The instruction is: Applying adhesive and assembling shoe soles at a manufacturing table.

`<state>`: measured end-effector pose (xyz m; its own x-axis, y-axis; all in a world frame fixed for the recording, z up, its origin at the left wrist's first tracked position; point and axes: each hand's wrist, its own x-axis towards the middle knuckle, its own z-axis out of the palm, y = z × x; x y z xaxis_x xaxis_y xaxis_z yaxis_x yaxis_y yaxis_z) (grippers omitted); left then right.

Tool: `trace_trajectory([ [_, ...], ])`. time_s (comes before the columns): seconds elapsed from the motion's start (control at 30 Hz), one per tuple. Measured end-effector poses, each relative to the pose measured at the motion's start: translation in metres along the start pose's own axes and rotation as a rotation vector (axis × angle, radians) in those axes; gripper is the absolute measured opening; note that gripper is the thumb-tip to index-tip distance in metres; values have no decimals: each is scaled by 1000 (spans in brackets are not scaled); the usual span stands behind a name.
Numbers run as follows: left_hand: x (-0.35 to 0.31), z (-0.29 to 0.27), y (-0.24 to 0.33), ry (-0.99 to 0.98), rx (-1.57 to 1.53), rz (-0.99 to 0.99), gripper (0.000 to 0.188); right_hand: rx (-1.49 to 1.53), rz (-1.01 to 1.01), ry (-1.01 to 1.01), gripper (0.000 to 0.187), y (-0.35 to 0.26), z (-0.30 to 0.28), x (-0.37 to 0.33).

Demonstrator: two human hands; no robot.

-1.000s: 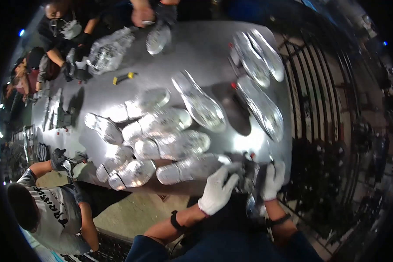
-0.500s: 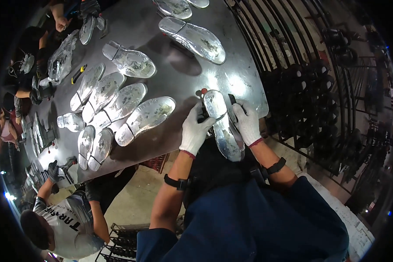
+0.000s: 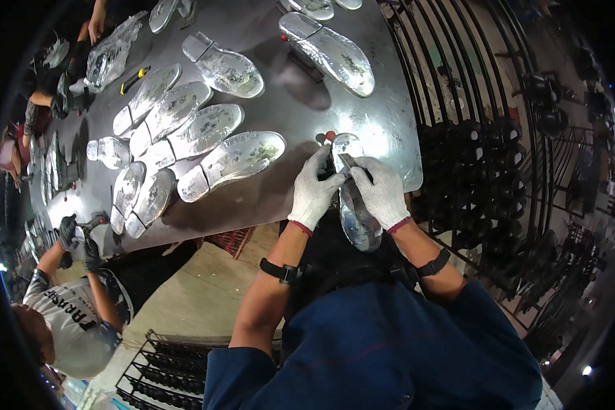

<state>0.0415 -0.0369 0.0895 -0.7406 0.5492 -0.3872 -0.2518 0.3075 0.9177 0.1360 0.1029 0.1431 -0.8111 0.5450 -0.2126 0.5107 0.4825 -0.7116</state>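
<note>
My gloved left hand [image 3: 314, 193] is closed around the side of a shiny, silvery shoe-sole piece [image 3: 359, 222]. The piece points toward my body, its heel end away from me at the table's edge. In my gloved right hand [image 3: 380, 193] is a flat, dark, blade-like tool [image 3: 347, 161], pinched between thumb and fingers. Its tip lies over the sole near the heel line. A small red ball [image 3: 330, 135] shows just beyond the heel end. What supports the sole from below is hidden.
Several similar silvery soles [image 3: 236, 164] lie on the grey metal table [image 3: 253, 219] to the left. A yellow-and-black cutter [image 3: 135, 80] rests farther back. Black racks [image 3: 471, 157] stand at the right. A co-worker in a light shirt [image 3: 82, 321] works at the lower left.
My right hand has moved left, from beside the sole to over it, bringing the dark tool onto the heel area. The view has shifted slightly.
</note>
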Motion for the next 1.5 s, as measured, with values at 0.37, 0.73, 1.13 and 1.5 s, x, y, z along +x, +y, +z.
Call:
trace_trajectory([
  [0.37,4,4,-26,21,-6,32,67,-571,-7,-321,30,-43,-15,35],
  [0.73,-1,3,-28,-10,-64,-36,66,-638,-157,-433,35,-56,-17,64],
  [1.13,2,5,-29,-27,-39,10,63,-590,-78,-364,31,-57,-10,66],
  [1.5,2,2,-23,-31,-4,18,64,-607,1,-333,28,-60,-12,64],
])
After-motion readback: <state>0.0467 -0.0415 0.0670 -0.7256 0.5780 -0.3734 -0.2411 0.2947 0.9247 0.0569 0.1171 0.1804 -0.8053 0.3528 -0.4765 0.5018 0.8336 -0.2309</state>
